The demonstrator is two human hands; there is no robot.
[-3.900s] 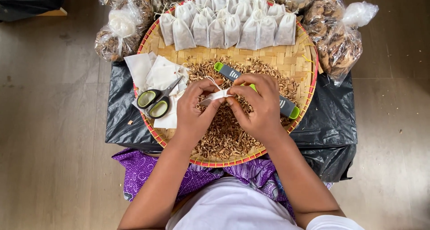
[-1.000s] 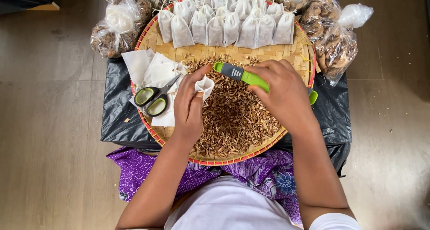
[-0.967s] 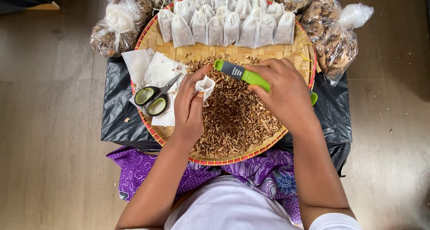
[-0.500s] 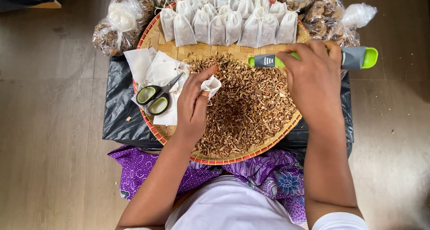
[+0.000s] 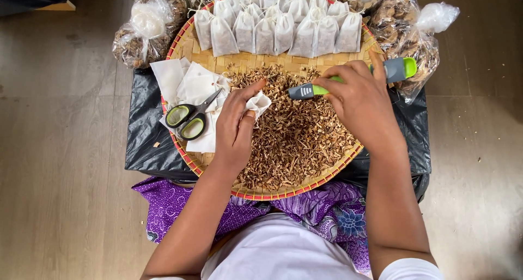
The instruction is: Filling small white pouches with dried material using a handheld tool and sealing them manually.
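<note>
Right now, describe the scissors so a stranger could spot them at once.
Find the round woven tray heaped with dried brown bits. On its left side lies a stack of white paper; the scissors rest on it, beside the left hand, the only thing with green-lined handle loops.

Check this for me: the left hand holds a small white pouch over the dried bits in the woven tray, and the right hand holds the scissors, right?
Not quite. In the head view the right hand holds a grey and green tool, not the scissors, which lie on white cloths at the left of the woven tray. The left hand does hold the small white pouch over the dried bits.
</note>
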